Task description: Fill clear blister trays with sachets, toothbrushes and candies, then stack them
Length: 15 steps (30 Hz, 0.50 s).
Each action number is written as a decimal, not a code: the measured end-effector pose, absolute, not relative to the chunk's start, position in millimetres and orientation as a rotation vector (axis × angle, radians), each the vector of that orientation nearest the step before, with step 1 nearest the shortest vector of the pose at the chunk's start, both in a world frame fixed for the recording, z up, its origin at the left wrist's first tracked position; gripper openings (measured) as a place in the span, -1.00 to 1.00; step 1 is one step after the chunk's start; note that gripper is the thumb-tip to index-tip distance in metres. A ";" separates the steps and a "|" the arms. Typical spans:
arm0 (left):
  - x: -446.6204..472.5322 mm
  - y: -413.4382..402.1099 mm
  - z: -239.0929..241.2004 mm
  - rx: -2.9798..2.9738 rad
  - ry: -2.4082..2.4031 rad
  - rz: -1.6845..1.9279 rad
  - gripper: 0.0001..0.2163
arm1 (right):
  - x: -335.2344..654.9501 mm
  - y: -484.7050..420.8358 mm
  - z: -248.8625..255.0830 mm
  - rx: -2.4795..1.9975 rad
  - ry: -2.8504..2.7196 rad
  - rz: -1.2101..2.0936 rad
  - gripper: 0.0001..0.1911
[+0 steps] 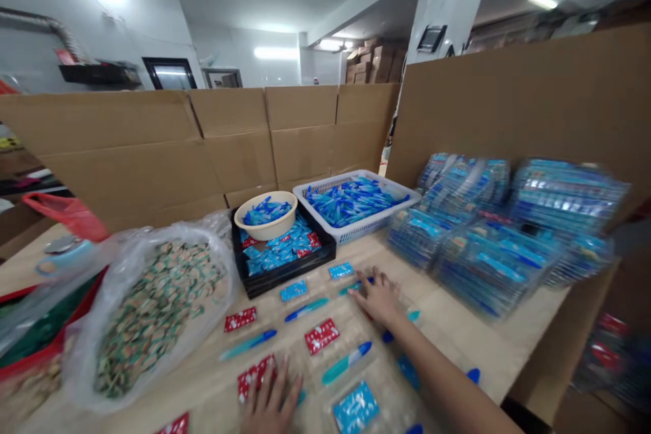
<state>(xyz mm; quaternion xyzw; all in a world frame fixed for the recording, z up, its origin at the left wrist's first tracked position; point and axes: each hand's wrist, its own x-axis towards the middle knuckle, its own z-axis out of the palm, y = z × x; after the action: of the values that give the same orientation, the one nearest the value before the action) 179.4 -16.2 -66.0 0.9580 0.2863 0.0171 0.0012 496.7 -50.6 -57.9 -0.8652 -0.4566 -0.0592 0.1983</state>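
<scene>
Clear plastic trays (350, 352) lie on the wooden table (513, 346) in front of me, holding blue pens (346, 363), red packets (321, 336) and blue packets (356, 408). My left hand (272, 401) lies flat with fingers spread on a red packet (253, 376) at the near edge. My right hand (377, 297) reaches forward, fingers spread and resting on the far tray beside a blue pen (357, 286).
A clear bag of green-and-tan sweets (152, 305) sits left. A black tray of packets (285, 252) carries a cream bowl (266, 215). A white basket of blue pens (356, 202) stands behind. Stacked filled packs (488, 230) stand right. Cardboard walls (239, 142) surround the table.
</scene>
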 end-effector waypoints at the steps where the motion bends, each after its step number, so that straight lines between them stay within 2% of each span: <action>1: 175.8 -18.3 -56.7 2.989 0.831 0.023 -0.48 | 492.5 -50.2 -53.7 -2.423 -1.251 -0.133 -0.46; 4: 161.2 -24.6 -31.8 2.958 0.751 0.037 -0.35 | 490.7 -57.9 -36.5 -2.473 -1.182 -0.022 -0.40; 8: 102.3 -18.8 -23.1 2.978 0.925 0.133 -0.43 | 507.1 -110.5 -27.6 -2.636 -0.992 0.043 -0.30; 11: 35.6 -7.4 -32.0 2.930 1.319 0.216 -0.44 | 511.1 -168.1 -43.4 -2.780 -0.727 0.051 -0.30; 15: -15.6 -11.3 -40.7 2.797 1.527 0.101 -0.45 | 500.3 -207.6 -59.4 -2.821 -0.616 0.223 -0.28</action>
<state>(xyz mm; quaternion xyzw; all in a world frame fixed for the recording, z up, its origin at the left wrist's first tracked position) -15.6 -11.3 -40.7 0.8771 0.4787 0.0318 -0.0234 500.3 -207.6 -59.4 -0.9668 -0.2111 0.0765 0.1223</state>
